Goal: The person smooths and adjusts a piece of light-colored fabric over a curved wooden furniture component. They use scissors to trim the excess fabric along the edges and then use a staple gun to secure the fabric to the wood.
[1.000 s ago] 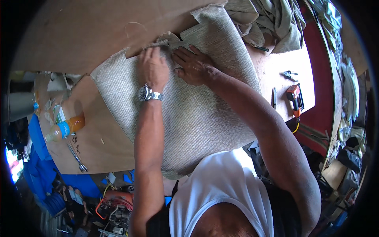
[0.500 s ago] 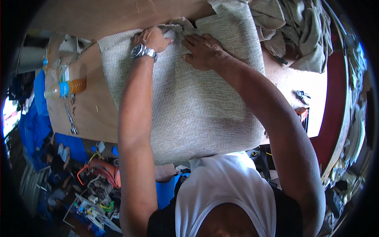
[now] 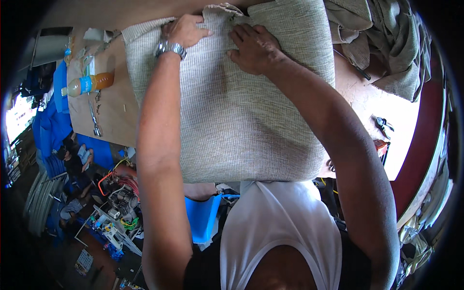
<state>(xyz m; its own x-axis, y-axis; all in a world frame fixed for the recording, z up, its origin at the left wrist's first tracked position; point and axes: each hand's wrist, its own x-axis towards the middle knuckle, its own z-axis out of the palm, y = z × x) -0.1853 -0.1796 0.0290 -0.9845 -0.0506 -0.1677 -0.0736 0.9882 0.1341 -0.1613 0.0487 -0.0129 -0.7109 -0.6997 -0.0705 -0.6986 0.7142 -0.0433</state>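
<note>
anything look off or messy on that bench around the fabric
The bottle of orange liquid lies on its side near the table's left end, beside loose tools. A heap of crumpled cloth is piled at the far right. The woven fabric panel under both hands looks undamaged.

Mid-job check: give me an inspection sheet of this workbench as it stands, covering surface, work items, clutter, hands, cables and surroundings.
Surface: brown wooden workbench, bare patches at left and right.
Job's things: grey woven fabric cushion cover lying flat, its near edge at the bench edge.
Clutter: bottle of orange drink and scissors at left; heap of grey cloth at upper right; pliers at right.
Hands: left hand, with a wristwatch, grips the cover's far edge; right hand presses flat on the cover beside it.
Cables: orange cable on the floor, lower left.
Surroundings: blue sheet and machine parts on the floor at left.
</note>
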